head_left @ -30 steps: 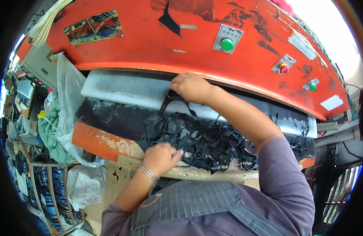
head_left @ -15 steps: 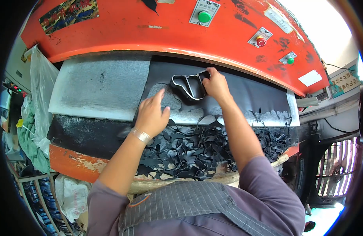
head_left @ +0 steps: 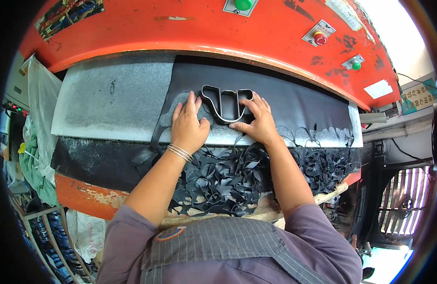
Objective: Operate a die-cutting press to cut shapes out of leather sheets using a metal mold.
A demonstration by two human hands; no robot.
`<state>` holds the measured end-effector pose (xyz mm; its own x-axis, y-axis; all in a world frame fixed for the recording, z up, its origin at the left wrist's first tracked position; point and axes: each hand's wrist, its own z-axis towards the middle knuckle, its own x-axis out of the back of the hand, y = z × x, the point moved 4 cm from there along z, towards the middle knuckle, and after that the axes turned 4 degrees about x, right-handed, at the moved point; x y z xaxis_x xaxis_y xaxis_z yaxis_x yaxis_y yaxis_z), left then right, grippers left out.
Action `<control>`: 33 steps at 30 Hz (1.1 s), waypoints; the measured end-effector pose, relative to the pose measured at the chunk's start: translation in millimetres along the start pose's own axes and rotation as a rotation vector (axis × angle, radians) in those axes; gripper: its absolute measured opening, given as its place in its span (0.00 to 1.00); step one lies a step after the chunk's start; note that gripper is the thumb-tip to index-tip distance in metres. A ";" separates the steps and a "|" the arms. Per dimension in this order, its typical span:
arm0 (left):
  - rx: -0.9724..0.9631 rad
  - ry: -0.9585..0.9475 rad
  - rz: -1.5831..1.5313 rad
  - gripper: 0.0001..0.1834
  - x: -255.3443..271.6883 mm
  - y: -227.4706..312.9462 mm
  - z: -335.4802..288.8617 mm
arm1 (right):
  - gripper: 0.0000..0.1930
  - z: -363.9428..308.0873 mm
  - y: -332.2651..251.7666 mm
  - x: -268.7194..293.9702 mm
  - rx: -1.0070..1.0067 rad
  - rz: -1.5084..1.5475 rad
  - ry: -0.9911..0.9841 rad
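A metal cutting die [head_left: 220, 110], a curved steel outline with crossbars, sits on a black sheet of leather-like material [head_left: 294, 97] near its cut-out front edge. My right hand [head_left: 257, 118] grips the die's right side, with fingers on the rim and the thumb along the near edge. Flat beside the die's left end lies my left hand [head_left: 187, 125], fingers stretched out and the thumb apart. Its fingertips are close to the rim; whether they touch it I cannot tell. Beneath the sheet is a pale, scuffed cutting board [head_left: 109, 102].
An orange press beam [head_left: 180, 35] with green and red buttons runs along the far side. Tangled black offcuts [head_left: 223, 175] heap up at the board's near edge. A clear plastic sheet [head_left: 41, 104] hangs at left, and a barred fan [head_left: 404, 203] stands at right.
The die has turned, so its crossbars now point towards me. My right hand has moved to its near right side, and my left hand has shifted slightly right, closer to it.
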<state>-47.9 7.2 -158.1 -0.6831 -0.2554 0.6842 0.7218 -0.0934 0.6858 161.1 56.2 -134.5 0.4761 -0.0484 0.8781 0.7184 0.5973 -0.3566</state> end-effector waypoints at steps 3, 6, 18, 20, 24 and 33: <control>0.035 -0.057 -0.046 0.41 3.9 1.9 1.7 | 0.40 1.0 -0.8 1.9 0.048 -0.011 0.017; 0.047 -0.087 -0.045 0.41 2.4 6.2 -0.5 | 0.38 -2.2 -1.1 6.0 0.072 -0.029 0.022; -0.045 0.083 -0.391 0.20 45.8 35.0 29.2 | 0.26 -17.8 53.6 143.8 -0.162 0.506 1.030; -0.142 0.113 -0.461 0.08 64.4 95.1 39.0 | 0.25 -23.4 99.5 207.1 -0.181 0.375 1.303; -0.729 0.507 -0.247 0.05 95.4 175.3 42.5 | 0.34 -34.5 164.0 265.4 -0.550 -0.205 1.414; -0.359 0.009 0.074 0.15 87.6 119.3 -57.9 | 0.25 -100.8 21.9 138.7 -0.068 0.231 0.660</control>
<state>-15.1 -82.0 -30.7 -0.6280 -0.2826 0.7251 0.7631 -0.4060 0.5027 294.1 -18.1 -52.6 0.8133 -0.4150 0.4079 0.5816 0.6008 -0.5485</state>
